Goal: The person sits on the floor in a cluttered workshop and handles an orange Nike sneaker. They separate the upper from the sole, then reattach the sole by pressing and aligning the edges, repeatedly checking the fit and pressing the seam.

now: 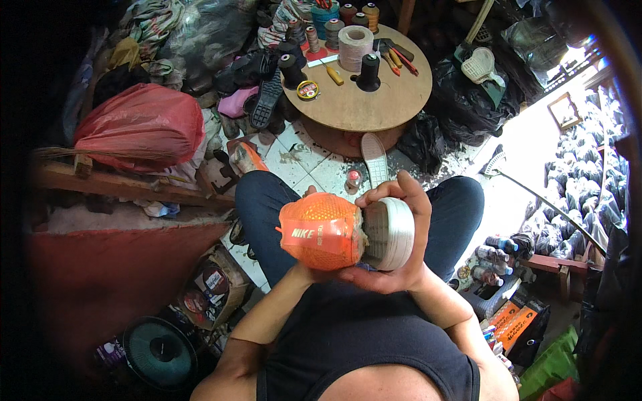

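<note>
Between my knees, an orange mesh shoe (314, 234) sits end to end against a pale rubber sole (388, 232), with a rough edge where they meet. My left hand (315, 273) is wrapped round the shoe from underneath, much of it hidden behind it. My right hand (416, 227) grips the sole along its outer side, fingers curving over the top toward the shoe. Whether the two pieces are joined I cannot tell.
A round wooden table (394, 100) ahead holds thread spools and tools. A loose sole (374, 157) and small bottle (353, 178) lie before it. Red bag (140, 123) at left, fan (160, 351) lower left, long-handled rake (548, 207) and bagged items (575, 167) at right.
</note>
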`<action>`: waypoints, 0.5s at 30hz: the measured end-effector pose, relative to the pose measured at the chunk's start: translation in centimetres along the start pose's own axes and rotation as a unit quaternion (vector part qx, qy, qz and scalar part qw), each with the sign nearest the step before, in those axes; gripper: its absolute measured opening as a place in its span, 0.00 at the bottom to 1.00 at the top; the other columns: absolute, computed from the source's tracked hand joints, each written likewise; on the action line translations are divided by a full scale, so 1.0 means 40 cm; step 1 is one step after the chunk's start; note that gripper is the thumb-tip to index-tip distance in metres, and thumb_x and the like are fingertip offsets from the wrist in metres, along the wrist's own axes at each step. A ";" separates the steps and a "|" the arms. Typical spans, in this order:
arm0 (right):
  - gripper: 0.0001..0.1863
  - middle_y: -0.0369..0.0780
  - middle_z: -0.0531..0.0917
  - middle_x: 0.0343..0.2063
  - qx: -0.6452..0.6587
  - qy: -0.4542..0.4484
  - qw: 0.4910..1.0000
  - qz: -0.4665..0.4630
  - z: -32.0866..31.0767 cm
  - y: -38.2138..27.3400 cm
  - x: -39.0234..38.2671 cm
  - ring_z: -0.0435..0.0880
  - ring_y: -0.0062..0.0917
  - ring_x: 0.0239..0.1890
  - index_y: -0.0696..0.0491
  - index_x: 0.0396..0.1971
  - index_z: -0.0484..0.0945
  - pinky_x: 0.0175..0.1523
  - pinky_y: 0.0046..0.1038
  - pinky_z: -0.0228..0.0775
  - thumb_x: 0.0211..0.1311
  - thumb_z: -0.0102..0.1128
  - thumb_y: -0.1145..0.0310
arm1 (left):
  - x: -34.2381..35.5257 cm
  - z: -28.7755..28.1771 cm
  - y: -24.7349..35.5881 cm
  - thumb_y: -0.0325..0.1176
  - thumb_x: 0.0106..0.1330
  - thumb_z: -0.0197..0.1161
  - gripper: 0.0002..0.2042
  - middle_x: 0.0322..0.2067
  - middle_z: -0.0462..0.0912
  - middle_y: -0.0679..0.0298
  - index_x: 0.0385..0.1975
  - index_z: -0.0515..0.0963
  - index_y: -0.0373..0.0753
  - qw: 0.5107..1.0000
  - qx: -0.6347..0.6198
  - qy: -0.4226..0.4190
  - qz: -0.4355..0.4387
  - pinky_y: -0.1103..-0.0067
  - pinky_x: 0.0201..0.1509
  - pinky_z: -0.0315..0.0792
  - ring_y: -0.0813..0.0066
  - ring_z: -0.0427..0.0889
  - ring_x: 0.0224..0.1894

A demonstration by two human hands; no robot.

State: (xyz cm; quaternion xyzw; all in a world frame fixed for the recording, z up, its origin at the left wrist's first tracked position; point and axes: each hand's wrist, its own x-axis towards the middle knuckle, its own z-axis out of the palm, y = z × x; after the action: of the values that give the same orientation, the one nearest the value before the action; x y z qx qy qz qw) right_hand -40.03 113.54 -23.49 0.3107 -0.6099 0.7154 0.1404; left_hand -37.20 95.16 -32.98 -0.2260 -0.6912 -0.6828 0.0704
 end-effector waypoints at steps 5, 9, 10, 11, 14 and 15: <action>0.73 0.47 0.71 0.60 0.006 0.013 1.000 0.010 -0.012 0.010 -0.014 0.77 0.34 0.61 0.56 0.82 0.41 0.67 0.38 0.71 0.44 0.91 0.66 | 0.016 0.031 0.109 0.76 0.56 0.70 0.62 0.67 0.69 0.59 0.79 0.48 0.41 0.935 -0.211 0.198 -0.204 0.61 0.76 0.66 0.63 0.73 0.68; 0.70 0.47 0.71 0.59 0.002 0.022 1.000 -0.004 -0.017 0.022 -0.013 0.77 0.33 0.58 0.56 0.82 0.42 0.65 0.37 0.73 0.46 0.88 0.67 | 0.044 0.010 0.150 0.79 0.43 0.77 0.71 0.67 0.66 0.55 0.78 0.47 0.37 0.955 -0.109 0.265 -0.071 0.60 0.80 0.57 0.59 0.70 0.71; 0.70 0.47 0.71 0.59 -0.009 0.025 1.000 -0.011 -0.018 0.026 -0.013 0.77 0.33 0.58 0.56 0.82 0.42 0.64 0.37 0.73 0.47 0.87 0.67 | 0.048 0.003 0.154 0.72 0.55 0.76 0.61 0.67 0.66 0.53 0.76 0.52 0.34 0.956 -0.101 0.275 -0.006 0.63 0.80 0.58 0.59 0.69 0.71; 0.69 0.47 0.71 0.58 -0.013 0.029 0.999 -0.004 -0.019 0.030 -0.014 0.77 0.33 0.58 0.56 0.82 0.43 0.64 0.37 0.73 0.47 0.87 0.68 | 0.046 -0.003 0.161 0.70 0.58 0.76 0.59 0.67 0.67 0.54 0.75 0.53 0.33 0.955 -0.089 0.283 -0.033 0.64 0.79 0.58 0.60 0.69 0.71; 0.67 0.46 0.72 0.57 -0.066 0.025 0.998 0.009 -0.023 0.047 -0.018 0.77 0.32 0.57 0.55 0.82 0.43 0.63 0.37 0.74 0.49 0.85 0.69 | 0.023 -0.029 0.194 0.65 0.65 0.73 0.51 0.68 0.69 0.54 0.73 0.55 0.32 0.958 -0.151 0.209 -0.123 0.64 0.79 0.60 0.61 0.70 0.72; 0.66 0.46 0.72 0.56 -0.080 0.022 0.997 0.007 -0.022 0.053 -0.022 0.77 0.31 0.57 0.55 0.82 0.44 0.63 0.37 0.74 0.49 0.84 0.69 | 0.018 -0.035 0.198 0.64 0.66 0.73 0.51 0.68 0.70 0.54 0.73 0.56 0.32 0.957 -0.157 0.177 -0.168 0.64 0.79 0.61 0.61 0.70 0.72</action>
State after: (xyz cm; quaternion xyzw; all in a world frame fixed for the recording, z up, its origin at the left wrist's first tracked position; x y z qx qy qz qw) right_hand -40.84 114.10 -25.73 0.2787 -0.6642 0.6718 0.1729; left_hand -34.92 93.66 -25.39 0.0099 -0.5797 -0.8138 0.0396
